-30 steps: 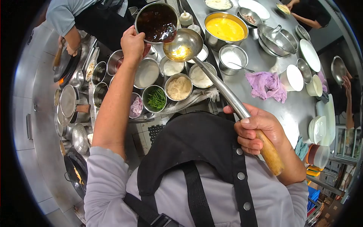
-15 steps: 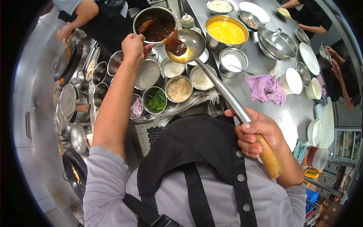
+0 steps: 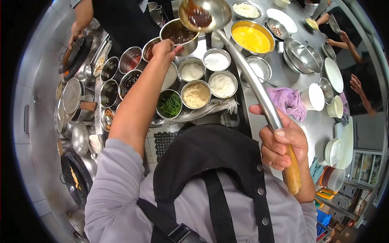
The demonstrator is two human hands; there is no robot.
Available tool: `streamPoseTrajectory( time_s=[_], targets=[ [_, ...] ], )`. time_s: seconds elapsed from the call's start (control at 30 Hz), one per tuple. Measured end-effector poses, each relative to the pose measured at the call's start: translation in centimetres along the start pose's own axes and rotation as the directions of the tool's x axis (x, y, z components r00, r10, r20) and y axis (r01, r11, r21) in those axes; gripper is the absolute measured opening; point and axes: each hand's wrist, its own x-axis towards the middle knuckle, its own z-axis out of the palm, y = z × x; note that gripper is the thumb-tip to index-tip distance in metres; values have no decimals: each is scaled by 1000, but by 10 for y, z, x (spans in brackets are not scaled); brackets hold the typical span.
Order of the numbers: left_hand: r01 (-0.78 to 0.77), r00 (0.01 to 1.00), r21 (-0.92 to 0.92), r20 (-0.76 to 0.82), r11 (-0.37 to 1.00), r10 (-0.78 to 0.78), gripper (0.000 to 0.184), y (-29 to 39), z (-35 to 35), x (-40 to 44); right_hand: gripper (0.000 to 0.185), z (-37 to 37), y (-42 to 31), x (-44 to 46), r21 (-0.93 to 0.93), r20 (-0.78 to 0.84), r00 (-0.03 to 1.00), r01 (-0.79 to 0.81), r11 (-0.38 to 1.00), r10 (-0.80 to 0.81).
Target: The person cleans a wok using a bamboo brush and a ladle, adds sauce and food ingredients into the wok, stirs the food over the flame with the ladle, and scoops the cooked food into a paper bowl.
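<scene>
My left hand (image 3: 165, 49) grips the near rim of a steel pot (image 3: 188, 49) that holds dark brown sauce (image 3: 178, 35). My right hand (image 3: 283, 139) is wrapped round the wooden handle of a long steel ladle (image 3: 257, 79). The wide bowl of the ladle is up at the top edge of the view, tilted, with dark sauce in it. It overlaps the pot's right rim; whether the two touch I cannot tell. Below the pot stand tubs of white powder (image 3: 216, 59), a beige paste (image 3: 196, 96) and chopped greens (image 3: 171, 104).
A pot of yellow liquid (image 3: 252, 38), a purple cloth (image 3: 287, 102) and white bowls (image 3: 313, 97) stand on the right counter. Woks (image 3: 75, 178) and strainers (image 3: 80, 138) line the left. A co-worker's hand (image 3: 75, 33) is at a wok, upper left; others work at upper right.
The sauce stream from pot to ladle has stopped. The pot is now more upright and lower in the view, while the ladle bowl has risen to the top edge, tilted.
</scene>
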Motion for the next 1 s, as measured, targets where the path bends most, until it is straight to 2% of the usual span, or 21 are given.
streamPoseTrajectory(
  time_s=[0.13,0.23,0.3,0.47,0.53,0.57,0.6,0.63,0.67,0.7,0.73,0.8,0.83,0.9,1.0],
  targets=[
    [-7,1000,9,22,1000,6,28,-3,14,14,64,9,-2,3,-24,44,999,21,999,-20],
    [-51,998,93,27,994,49,27,-9,22,16,65,5,-1,2,-42,31,999,25,999,-23],
    [48,998,75,33,996,-50,29,-16,23,19,65,-1,1,0,-48,6,1000,25,999,-25],
    [69,996,71,-66,995,-64,25,-39,13,36,66,-13,8,-7,-39,-52,998,18,999,-20],
    [122,990,334,28,935,-139,29,-36,-5,41,67,-16,10,-11,-50,-97,995,23,999,-28],
    [123,990,338,24,933,-140,29,-33,-18,40,67,-18,11,-14,-44,-96,995,21,999,-25],
    [-176,972,664,234,727,22,32,-25,-32,28,67,-19,11,-16,-41,-108,994,24,999,-28],
    [-468,877,806,474,362,78,36,-20,-46,15,68,-21,10,-18,-37,-121,992,27,999,-32],
    [-667,745,732,648,139,159,39,-20,-63,5,68,-23,10,-19,-31,-119,992,30,999,-33],
    [-799,570,593,800,-99,185,41,-24,-78,-8,69,-26,9,-20,-34,-115,993,27,999,-31],
    [-800,571,592,801,-100,180,41,-26,-86,-30,69,-28,9,-22,-39,-111,993,23,999,-27],
    [-849,389,369,921,-378,24,37,-24,-93,-66,69,-32,9,-22,-29,-102,995,18,999,-21],
    [-848,389,369,921,-380,26,37,-27,-94,-66,69,-33,9,-22,-22,-91,996,12,1000,-14],
    [-738,416,325,909,-591,-19,29,-39,-98,-62,69,-34,6,-21,-25,-92,996,-2,1000,0],
    [-747,385,302,923,-592,-14,23,-48,-99,-49,68,-35,5,-20,-19,-94,995,-16,1000,14]
  ],
)
